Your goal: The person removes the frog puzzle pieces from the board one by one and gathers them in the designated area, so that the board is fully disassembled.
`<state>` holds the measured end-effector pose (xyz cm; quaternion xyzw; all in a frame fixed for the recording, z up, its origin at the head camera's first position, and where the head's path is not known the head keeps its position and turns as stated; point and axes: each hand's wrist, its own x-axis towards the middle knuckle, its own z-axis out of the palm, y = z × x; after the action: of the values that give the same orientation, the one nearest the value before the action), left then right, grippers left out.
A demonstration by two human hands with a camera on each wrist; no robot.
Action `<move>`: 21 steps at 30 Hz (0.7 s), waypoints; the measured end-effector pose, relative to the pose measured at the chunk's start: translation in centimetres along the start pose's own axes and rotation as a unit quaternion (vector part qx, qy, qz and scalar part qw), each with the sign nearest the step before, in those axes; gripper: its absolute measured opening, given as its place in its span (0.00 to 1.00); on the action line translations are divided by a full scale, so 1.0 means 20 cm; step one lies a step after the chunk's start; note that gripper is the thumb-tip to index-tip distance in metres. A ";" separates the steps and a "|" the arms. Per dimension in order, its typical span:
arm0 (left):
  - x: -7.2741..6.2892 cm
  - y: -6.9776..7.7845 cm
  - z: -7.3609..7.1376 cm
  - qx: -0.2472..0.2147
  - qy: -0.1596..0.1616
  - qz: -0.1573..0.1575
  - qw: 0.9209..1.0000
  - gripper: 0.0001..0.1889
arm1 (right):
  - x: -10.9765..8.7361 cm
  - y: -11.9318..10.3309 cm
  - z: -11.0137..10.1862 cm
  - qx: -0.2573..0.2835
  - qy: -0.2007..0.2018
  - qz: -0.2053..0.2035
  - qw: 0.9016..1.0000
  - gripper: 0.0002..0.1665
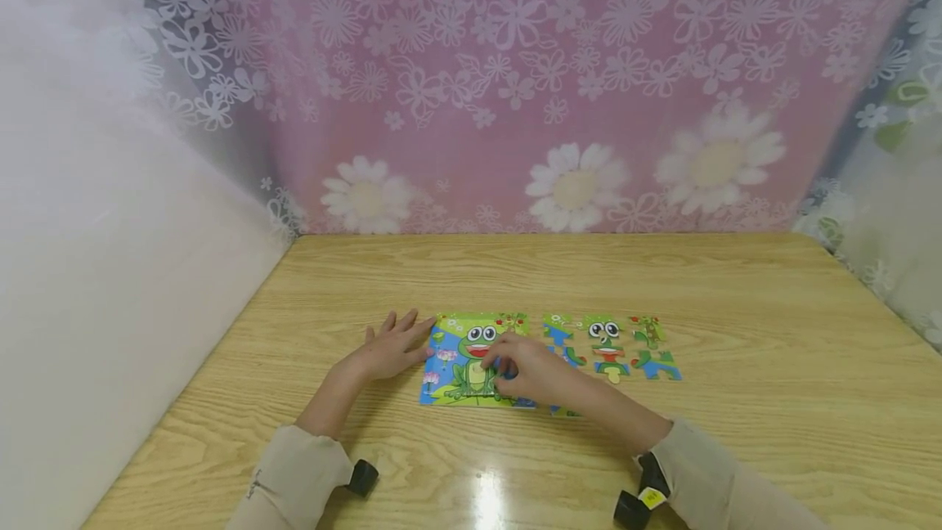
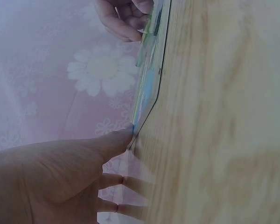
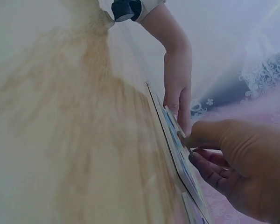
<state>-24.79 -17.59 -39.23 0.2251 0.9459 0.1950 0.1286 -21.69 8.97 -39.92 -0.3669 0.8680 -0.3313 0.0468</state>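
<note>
A frog jigsaw puzzle board (image 1: pixel 441 366), in green and blue, lies flat on the table. At its left edge my left hand (image 1: pixel 393 348) rests with fingers spread; its thumb touches the board's side in the left wrist view. Over the right half of the board, my right hand (image 1: pixel 540 370) pinches a thin puzzle piece (image 3: pixel 191 151) between thumb and finger. The picture on that piece is hidden. To the right lie several loose puzzle pieces, among them one with the frog's eyes (image 1: pixel 604 331) and a blue and green one (image 1: pixel 657 366). My right forearm covers part of them.
The wood-grain table (image 1: pixel 368 464) reaches back to a pink flowered backdrop (image 1: pixel 456 105). A white wall (image 1: pixel 132 268) borders the left side, and a pale flowered panel (image 1: pixel 898 186) stands at the right. Black cameras sit at both wrists.
</note>
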 end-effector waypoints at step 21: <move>0.01 -0.02 0.02 0.003 0.000 -0.005 1.000 0.31 | -0.26 0.10 -0.22 -0.005 0.034 -0.064 0.997 0.13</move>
<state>-25.01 -17.75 -39.74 0.2204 0.9477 0.1912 0.1290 -20.54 15.81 -38.50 -0.4101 0.8455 -0.3419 -0.0060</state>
